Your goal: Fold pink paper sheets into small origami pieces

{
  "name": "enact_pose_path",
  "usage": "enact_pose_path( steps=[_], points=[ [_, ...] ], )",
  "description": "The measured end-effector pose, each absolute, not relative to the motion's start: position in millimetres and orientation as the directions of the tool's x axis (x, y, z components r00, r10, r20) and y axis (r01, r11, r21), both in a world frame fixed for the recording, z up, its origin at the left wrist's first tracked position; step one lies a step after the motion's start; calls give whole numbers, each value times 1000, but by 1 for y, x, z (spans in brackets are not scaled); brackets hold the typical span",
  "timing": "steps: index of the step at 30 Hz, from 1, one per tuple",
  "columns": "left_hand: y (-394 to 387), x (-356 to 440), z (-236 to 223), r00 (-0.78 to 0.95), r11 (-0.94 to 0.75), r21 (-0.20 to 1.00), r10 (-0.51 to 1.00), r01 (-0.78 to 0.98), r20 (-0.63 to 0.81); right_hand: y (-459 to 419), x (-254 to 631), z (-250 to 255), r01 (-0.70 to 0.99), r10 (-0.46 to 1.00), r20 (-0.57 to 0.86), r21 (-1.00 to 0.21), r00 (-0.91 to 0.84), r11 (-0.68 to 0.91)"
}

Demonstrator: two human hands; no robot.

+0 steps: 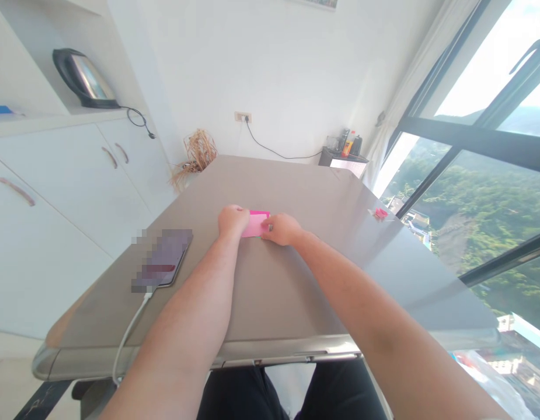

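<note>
Pink paper (254, 225) lies at the centre of the frame, between the two hands, a lighter panel in front of a brighter pink strip along its top edge. The right hand (282, 228) has its thumb and fingertips closed on the paper's right edge, seemingly pinching it. The left hand (233, 220) is curled at the left edge; whether its hidden fingers pinch the paper or merely press on it, I cannot tell.

Uneven pulling between the hands could skew or crease the layers, or tear a thin edge. The smooth-looking tabletop (296, 189) might also let the paper slide if either hold slackened.

Left of centre in the frame lies a phone (169, 254), its white cable (130, 335) running down to the lower left, near the left forearm; an elbow swung that way could snag it and drag the phone. Right of centre sit small pink pieces (380, 214), light enough, I judge, for a sweeping sleeve or draught to scatter.
</note>
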State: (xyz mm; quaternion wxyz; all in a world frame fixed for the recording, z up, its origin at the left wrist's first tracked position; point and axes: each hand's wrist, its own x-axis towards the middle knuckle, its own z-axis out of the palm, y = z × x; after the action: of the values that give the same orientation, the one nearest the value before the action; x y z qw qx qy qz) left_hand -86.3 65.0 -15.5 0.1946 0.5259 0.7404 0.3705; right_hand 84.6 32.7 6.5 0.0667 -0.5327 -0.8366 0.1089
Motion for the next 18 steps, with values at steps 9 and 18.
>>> enact_pose_path(
  steps=[9,18],
  points=[
    [62,-88,-9,-489,185,846,866,499,99,32,84,-7,848,881,80,-242,-467,472],
    [60,-84,-6,-495,148,871,860,468,120,27,85,-11,815,850,159,-242,-502,526]
  ],
)
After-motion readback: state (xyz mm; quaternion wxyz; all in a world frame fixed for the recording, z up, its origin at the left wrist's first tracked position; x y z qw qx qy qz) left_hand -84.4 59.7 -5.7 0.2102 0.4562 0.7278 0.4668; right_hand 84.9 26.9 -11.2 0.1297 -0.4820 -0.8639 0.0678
